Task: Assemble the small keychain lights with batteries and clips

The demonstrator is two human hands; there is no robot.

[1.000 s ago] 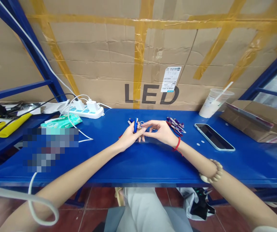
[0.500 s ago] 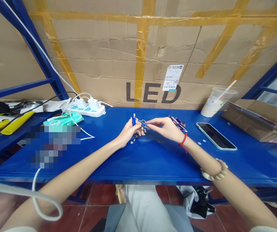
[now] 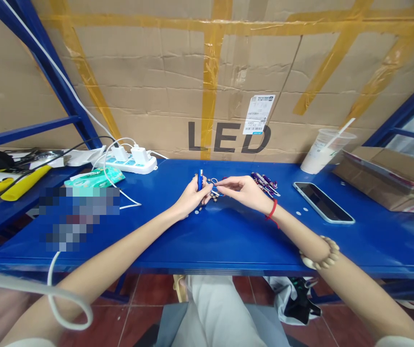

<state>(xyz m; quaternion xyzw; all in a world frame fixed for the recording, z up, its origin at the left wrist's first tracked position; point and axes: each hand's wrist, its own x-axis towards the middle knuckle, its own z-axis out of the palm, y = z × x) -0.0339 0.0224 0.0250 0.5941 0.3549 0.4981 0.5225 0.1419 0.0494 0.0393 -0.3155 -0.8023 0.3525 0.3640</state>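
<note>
My left hand [image 3: 192,196] is closed around a blue pen-like stick [image 3: 200,180] that points upward. Its thumb and fingertips also meet a thin looped cord [image 3: 214,181]. Opposite it, my right hand [image 3: 245,192] pinches the cord close to the left thumb; the exact grip is too small to make out. Small dark beads [image 3: 214,196] show just below the fingertips, some hidden by the hands. Behind my right hand lies a bundle of purple strung pieces [image 3: 264,184]. A small white disc [image 3: 197,212] rests beside my left hand.
The blue table [image 3: 228,241] holds a phone [image 3: 323,203], a drink cup [image 3: 322,152] and an open cardboard box [image 3: 383,180] at right. At left are a power strip [image 3: 134,164], a green packet [image 3: 96,177], cables and yellow-handled tools [image 3: 26,184]. A large carton stands behind.
My right fingertips have shifted slightly and stay close to the left thumb. The beads under the fingers have moved a little. My left hand still holds the blue stick.
</note>
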